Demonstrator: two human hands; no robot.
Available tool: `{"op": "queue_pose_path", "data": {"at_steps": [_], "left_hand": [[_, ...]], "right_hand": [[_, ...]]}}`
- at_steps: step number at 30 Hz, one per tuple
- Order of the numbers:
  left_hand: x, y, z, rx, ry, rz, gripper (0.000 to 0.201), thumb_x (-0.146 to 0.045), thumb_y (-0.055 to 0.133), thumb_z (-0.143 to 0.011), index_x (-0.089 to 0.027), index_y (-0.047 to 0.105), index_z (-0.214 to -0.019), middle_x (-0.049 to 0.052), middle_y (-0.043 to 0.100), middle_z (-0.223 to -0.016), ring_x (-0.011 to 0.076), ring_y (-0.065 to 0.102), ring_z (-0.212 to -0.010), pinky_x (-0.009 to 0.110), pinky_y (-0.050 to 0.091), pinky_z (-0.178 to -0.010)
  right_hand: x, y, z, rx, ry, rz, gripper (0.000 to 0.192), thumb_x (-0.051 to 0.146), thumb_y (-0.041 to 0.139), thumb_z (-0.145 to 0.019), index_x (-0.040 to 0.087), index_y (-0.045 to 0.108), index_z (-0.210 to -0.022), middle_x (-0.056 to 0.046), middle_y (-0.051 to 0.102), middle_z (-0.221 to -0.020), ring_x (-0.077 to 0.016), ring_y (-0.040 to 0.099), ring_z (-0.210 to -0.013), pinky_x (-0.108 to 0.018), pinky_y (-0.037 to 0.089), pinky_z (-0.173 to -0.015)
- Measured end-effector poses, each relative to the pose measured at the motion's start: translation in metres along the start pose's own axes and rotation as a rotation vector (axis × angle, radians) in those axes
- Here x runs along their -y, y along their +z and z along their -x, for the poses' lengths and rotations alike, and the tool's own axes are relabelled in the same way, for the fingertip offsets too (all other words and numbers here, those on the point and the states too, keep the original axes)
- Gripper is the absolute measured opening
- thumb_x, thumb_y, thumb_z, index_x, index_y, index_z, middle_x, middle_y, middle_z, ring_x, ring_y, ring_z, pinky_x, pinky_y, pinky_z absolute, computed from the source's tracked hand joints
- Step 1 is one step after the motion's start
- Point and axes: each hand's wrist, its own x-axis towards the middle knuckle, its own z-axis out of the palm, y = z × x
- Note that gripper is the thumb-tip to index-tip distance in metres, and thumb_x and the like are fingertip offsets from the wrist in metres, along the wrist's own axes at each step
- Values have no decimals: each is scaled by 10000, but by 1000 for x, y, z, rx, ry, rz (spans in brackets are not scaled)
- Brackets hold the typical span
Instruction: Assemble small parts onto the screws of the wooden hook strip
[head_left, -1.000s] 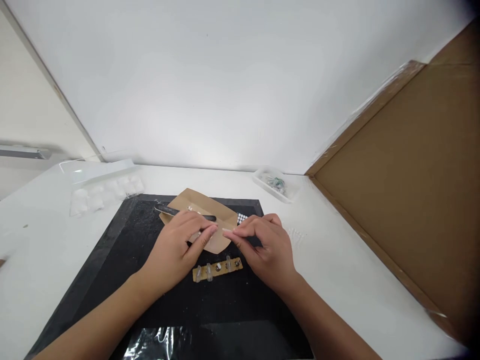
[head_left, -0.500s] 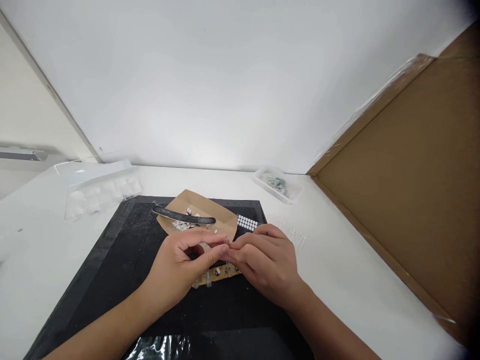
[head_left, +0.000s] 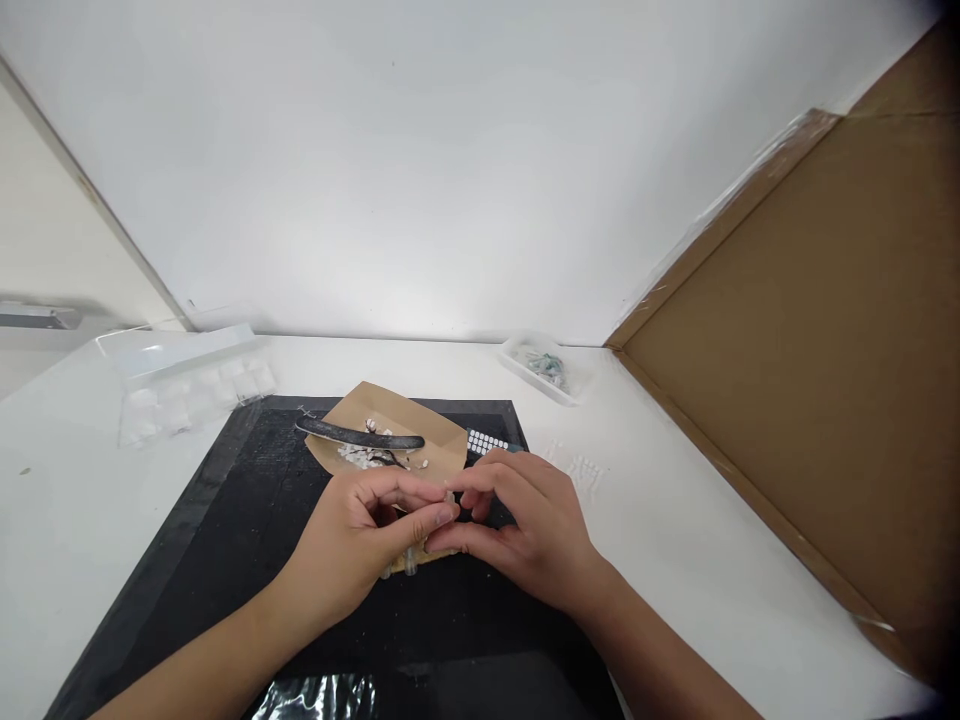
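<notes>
One camera, on the person's head; it faces forward and down, close over the surface (head_left: 675, 540), with the wall (head_left: 405, 180) beyond.

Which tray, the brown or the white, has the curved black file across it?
The brown tray on the black mat; the white tray, beyond the mat, holds greenish pieces instead.

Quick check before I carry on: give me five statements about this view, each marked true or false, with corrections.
1. The left hand pinches a small clear piece. True.
2. The yellow strip is wholly in view. False: the hands hide part of it.
3. The dark curved file lies across the brown paper. True.
4. The white dish stands left of the black mat. False: it stands beyond the mat's far right corner.
5. The right hand is far from the left. False: their fingertips are close together.
</notes>
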Motion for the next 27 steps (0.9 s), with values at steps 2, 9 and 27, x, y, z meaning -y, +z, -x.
{"op": "queue_pose_path", "data": {"at_steps": [2,9,27], "left_hand": [[1,0,-1,-4,-3,-5,188,-392,837,-864,-210,843,-912,63,848,-857,216,799,-738,277,637,-629],[3,-1,-1,4,56,-145,205,-426,768,-933,-235,844,-926,28,844,-848,189,781,-737,256,602,-641],[10,-14,4,187,624,-650,353,-171,357,-1103,-172,681,-963,47,688,-814,204,565,-783,371,454,-777]], "right_hand": [[0,-1,1,21,21,-27,290,390,888,-879,266,734,-1090,19,690,-799,-141,651,-686,-277,509,-646],[5,-7,2,107,225,-249,256,410,886,-869,264,773,-1047,15,670,-821,-135,650,-706,-247,535,-612],[-30,-23,9,508,579,-473,450,471,1011,-652,205,721,-869,36,663,-784,-125,616,-679,-231,475,-581]]}}
